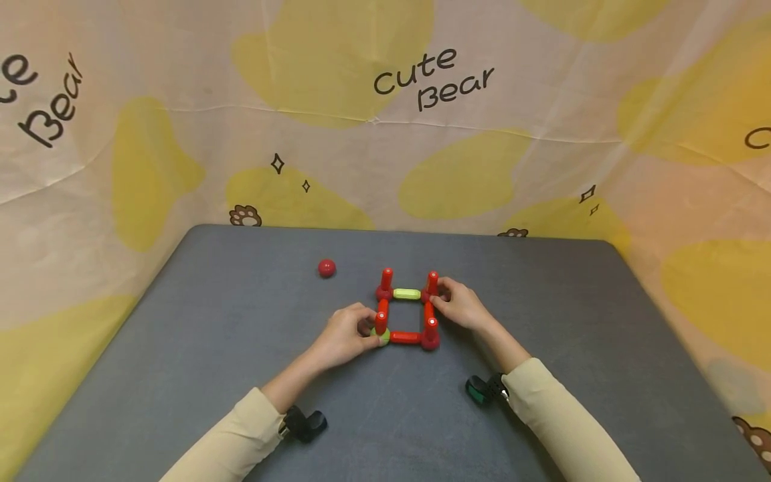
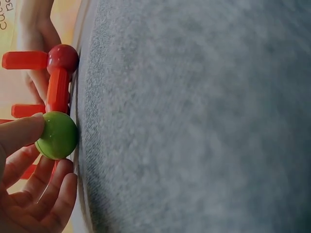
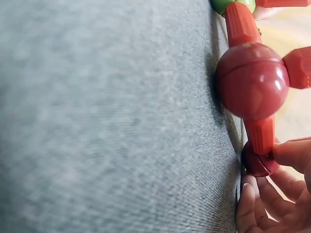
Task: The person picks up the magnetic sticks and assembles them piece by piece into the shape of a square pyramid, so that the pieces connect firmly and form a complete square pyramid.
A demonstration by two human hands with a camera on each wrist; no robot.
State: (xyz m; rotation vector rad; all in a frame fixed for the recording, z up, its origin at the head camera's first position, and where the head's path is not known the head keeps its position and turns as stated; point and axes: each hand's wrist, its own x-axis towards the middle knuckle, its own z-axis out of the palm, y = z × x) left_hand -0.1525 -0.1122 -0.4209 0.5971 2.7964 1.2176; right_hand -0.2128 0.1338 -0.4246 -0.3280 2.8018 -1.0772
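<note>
A square frame of balls and rods lies on the grey table, with a red rod standing up from each corner. My left hand [image 1: 345, 337] pinches the green ball [image 2: 59, 136] at the near left corner between thumb and fingers. At the far right corner, my right hand [image 1: 462, 306] holds a dark red ball [image 3: 259, 162]. Another red ball [image 1: 430, 341] forms the near right corner, and one more [image 1: 383, 293] the far left. A yellow-green rod [image 1: 407, 294] makes the far side; a red rod [image 1: 405, 337] makes the near side.
One loose red ball [image 1: 326, 268] sits on the grey table [image 1: 181, 348], behind and left of the frame. Patterned cloth [image 1: 343, 80] hangs around the table's back and sides. Each wrist carries a black camera [image 1: 306, 424].
</note>
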